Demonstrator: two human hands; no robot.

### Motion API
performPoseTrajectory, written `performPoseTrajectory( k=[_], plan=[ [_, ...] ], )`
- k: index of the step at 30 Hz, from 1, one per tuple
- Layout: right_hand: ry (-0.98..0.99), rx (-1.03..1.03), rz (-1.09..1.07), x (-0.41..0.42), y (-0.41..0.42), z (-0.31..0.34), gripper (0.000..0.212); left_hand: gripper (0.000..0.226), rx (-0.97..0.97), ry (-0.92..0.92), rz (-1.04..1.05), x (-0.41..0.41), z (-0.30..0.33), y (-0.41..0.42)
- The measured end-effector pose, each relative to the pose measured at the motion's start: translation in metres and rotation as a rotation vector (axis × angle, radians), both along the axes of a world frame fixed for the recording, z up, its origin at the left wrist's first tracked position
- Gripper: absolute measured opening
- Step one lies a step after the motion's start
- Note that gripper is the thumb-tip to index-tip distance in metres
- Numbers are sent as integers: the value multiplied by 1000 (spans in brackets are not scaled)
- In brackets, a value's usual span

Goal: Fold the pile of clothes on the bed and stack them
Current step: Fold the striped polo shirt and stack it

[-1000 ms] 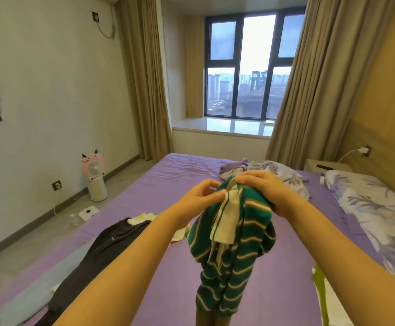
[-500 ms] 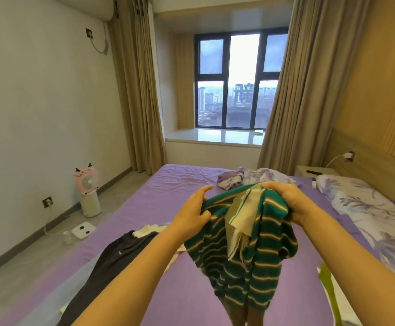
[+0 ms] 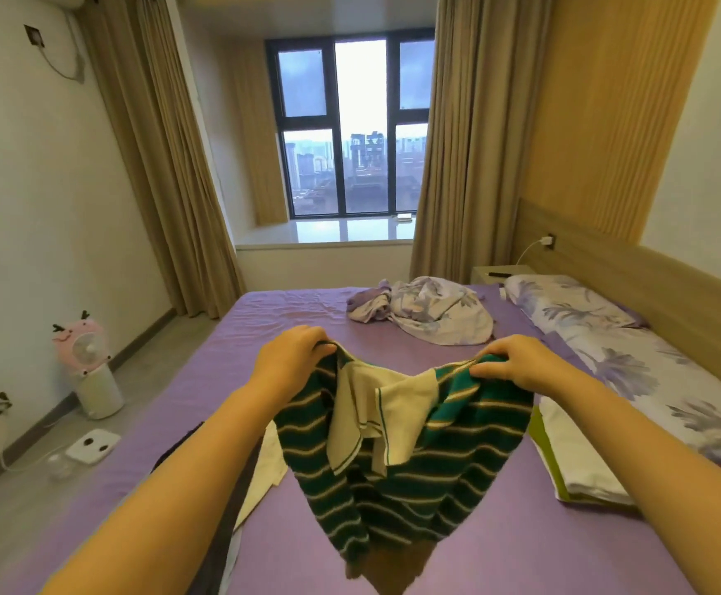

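A green shirt with cream stripes and a cream collar point(image 3: 397, 465) hangs in the air over the purple bed point(image 3: 281, 319). My left hand point(image 3: 290, 358) grips its left shoulder and my right hand point(image 3: 517, 362) grips its right shoulder, so the shirt is spread between them. The collar flaps droop down the middle. A cream garment point(image 3: 264, 478) and a dark garment point(image 3: 217, 547) lie on the bed under my left forearm, partly hidden. A white and lime-green folded piece point(image 3: 573, 461) lies at the right.
A crumpled floral sheet point(image 3: 431, 311) sits at the far side of the bed. Floral pillows point(image 3: 599, 328) line the headboard on the right. On the floor at left stand a pink fan point(image 3: 88, 362) and a white scale point(image 3: 92, 446).
My hands have moved apart, spreading the bunched striped shirt wide by its shoulders. The view has tilted down toward the bed.
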State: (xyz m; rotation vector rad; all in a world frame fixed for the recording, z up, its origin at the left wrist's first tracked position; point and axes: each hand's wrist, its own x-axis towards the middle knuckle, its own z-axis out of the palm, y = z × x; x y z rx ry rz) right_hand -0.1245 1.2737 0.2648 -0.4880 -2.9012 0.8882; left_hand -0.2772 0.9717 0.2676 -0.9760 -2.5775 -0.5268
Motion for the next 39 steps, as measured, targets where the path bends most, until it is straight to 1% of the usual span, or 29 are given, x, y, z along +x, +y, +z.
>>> performPoseTrajectory(
  k=[2, 4, 7, 10, 12, 15, 17, 21, 23, 26, 29, 31, 33, 35, 37, 39],
  plan=[
    [-32, 36, 28, 11, 3, -2, 17, 24, -12, -45, 15, 1, -4, -9],
    [-19, 56, 35, 19, 4, -6, 14, 24, 23, -128, 7, 5, -9, -15],
    [58, -3, 23, 27, 4, -18, 9, 19, 123, -276, -39, 15, -20, -19],
    [90, -61, 31, 32, -1, -38, 6, 14, 166, -369, -55, 29, -34, -14],
    [82, -133, 36, 37, -5, -55, 10, 17, 158, -417, -38, 38, -46, -8],
    [45, -235, 50, 48, -6, -74, 5, 23, 114, -459, 42, 49, -64, -4],
    [15, -252, 75, 53, -6, -85, 5, 24, 97, -482, 74, 57, -77, -4],
    [-10, -253, 110, 58, -9, -108, 10, 22, 55, -590, 38, 68, -100, -7],
    [-55, -234, 141, 58, -8, -112, 12, 20, 39, -638, 5, 66, -103, -11],
    [-84, -285, 146, 49, 1, -103, 17, 23, 93, -712, -33, 52, -93, -13],
    [-74, -304, 130, 28, 10, -98, 14, 28, 147, -743, -25, 25, -91, -8],
    [-82, -293, 105, 10, 14, -106, 14, 30, 144, -746, 3, 7, -103, 2],
    [-98, -257, 63, -10, 18, -128, 15, 30, 75, -750, 29, -9, -131, 15],
    [-130, -217, -8, -28, 20, -162, 14, 31, -83, -762, 38, -21, -174, 28],
    [-211, -169, -89, -42, 21, -204, 18, 32, -240, -768, 67, -33, -223, 39],
    [-307, -125, -152, -54, 20, -249, 21, 34, -295, -798, 109, -45, -269, 46]
  ],
)
